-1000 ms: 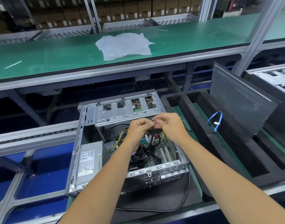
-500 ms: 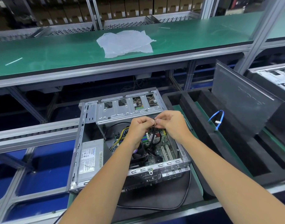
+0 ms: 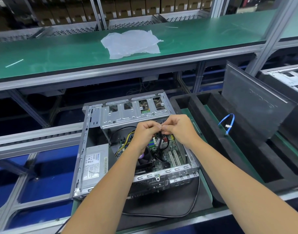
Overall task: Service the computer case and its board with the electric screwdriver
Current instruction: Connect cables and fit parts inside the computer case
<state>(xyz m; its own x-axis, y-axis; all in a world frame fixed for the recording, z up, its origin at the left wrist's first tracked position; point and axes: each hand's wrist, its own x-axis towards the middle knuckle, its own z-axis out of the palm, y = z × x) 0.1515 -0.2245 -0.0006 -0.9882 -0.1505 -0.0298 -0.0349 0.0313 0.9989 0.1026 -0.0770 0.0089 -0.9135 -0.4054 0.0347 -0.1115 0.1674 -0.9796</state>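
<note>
An open grey computer case [image 3: 80, 159] lies on its side on the bench in front of me. Inside it I see the green board [image 3: 170, 149], a black cooler fan [image 3: 147, 159] and a grey power supply [image 3: 94, 164]. My left hand [image 3: 145, 132] and my right hand [image 3: 180, 127] meet above the board, just below the drive cage [image 3: 133, 114]. Both pinch a black cable [image 3: 159, 142] that loops down to the board. No electric screwdriver is in view.
A black foam tray [image 3: 209, 132] stands to the right with a blue cable [image 3: 228, 124] and a dark side panel [image 3: 256, 105] leaning in it. A white plastic bag [image 3: 131, 43] lies on the green upper shelf. A black cord [image 3: 193, 205] curls at the case's front.
My hands stay pinched together on the cable over the board; they have shifted only slightly while the view tilted a little.
</note>
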